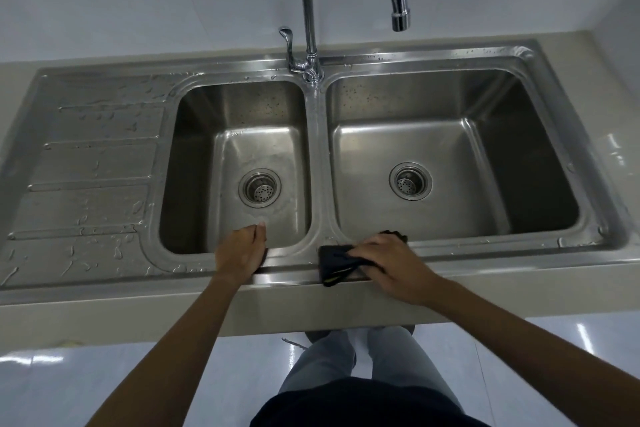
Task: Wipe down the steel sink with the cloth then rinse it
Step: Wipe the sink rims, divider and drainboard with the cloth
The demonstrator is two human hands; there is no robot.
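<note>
Broadly, counter: beige stone counter [138, 315] carries the sink.
Sink: double-bowl stainless steel sink [502, 253] set into it; ribbed drainboard [97, 166] at left, beaded with water.
Faucet: chrome gooseneck faucet [308, 10] behind the divider, spout over the right bowl.
Left hand: left hand [242, 248] rests on the left bowl's near rim, fingers curled; grip unclear.
Right hand: right hand [388, 260] clutches dark folded cloth [334, 263] on the near rim, covering part of it.
Drains: round steel strainers [259, 188], one per bowl.

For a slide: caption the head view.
Right hand holds dark cloth on front rim of sink; left hand rests there too.
</note>
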